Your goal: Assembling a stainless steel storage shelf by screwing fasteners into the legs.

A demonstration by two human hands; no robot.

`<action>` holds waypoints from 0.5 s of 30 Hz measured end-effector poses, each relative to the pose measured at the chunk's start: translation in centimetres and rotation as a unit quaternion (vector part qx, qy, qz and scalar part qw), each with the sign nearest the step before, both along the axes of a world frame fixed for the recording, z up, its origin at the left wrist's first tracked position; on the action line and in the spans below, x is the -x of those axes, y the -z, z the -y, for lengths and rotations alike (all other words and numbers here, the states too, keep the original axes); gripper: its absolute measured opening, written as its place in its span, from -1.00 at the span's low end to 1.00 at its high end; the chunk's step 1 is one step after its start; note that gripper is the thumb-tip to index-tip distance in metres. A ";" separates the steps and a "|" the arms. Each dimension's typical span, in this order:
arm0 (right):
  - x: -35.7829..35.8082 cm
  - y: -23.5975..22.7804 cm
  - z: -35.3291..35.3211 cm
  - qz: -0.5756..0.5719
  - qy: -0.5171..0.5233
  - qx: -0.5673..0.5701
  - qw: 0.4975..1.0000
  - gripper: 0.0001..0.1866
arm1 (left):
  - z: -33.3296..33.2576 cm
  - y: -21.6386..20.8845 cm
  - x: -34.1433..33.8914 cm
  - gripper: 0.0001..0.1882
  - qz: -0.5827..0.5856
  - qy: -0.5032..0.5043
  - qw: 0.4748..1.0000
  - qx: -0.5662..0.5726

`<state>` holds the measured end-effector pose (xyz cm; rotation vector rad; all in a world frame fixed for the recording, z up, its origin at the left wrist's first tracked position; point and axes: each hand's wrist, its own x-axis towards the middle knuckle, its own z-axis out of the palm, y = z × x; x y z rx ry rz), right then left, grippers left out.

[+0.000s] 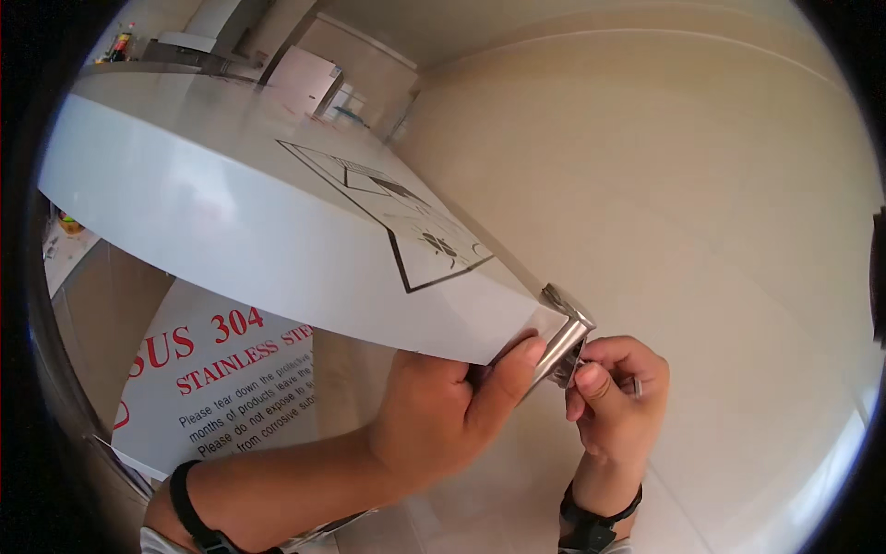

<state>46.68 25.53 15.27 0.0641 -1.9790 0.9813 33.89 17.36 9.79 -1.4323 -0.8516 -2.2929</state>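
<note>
Left hand (448, 406) clamps a shiny metal fitting (559, 351) — long axis one-to-seven o'clock. Right hand (620, 392), at its four o'clock, pinches the edge.

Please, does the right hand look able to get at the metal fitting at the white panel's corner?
Likely yes: the right hand is at the metal fitting, nothing visible blocks its side, and the left hand is across from it.

At eight o'clock, a white panel (221, 392) bears red capitals (231, 358) over smaller black English lines (254, 415); towards eleven, a white slab (268, 222) carries a black line diagram (406, 208).
</note>
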 end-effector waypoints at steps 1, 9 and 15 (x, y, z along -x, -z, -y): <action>0.0 -0.1 -0.1 0.001 0.001 0.002 1.000 -0.88 | -0.1 -0.1 0.0 -0.84 0.001 -0.004 1.000 -0.003; 0.2 1.0 0.5 -0.049 0.081 -0.071 0.993 -0.90 | 0.3 0.3 0.3 -0.84 -0.011 0.027 0.999 0.041; 0.0 0.4 0.5 -0.062 0.114 -0.238 0.963 -0.91 | 0.8 -0.1 0.3 -0.85 -0.037 -0.004 0.999 0.019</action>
